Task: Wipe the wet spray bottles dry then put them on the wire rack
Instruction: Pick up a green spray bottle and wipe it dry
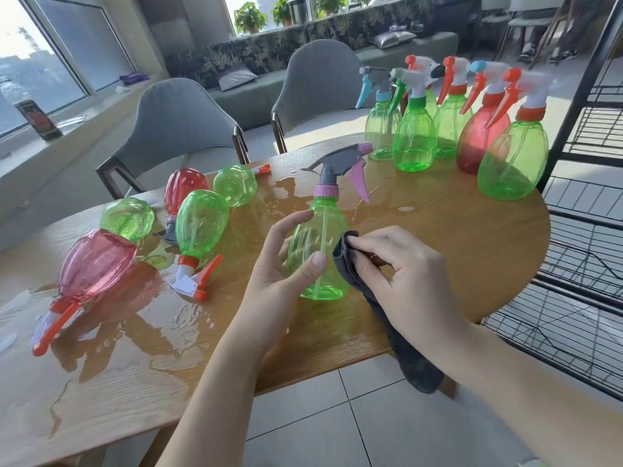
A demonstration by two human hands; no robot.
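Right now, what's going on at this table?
A person is drying spray bottles. The left hand steadies a green bottle with a grey and purple trigger, upright on the wooden table, while the right hand presses a dark grey cloth to its side. Five bottles lie on their sides in puddles to the left, including a pink bottle. Six stand upright at the far right edge beside the black wire rack, whose visible shelves hold no bottles.

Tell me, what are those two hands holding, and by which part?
The left hand grips the clear green plastic spray bottle around its body. The right hand pinches the dark grey cloth by its upper end, against the bottle's side.
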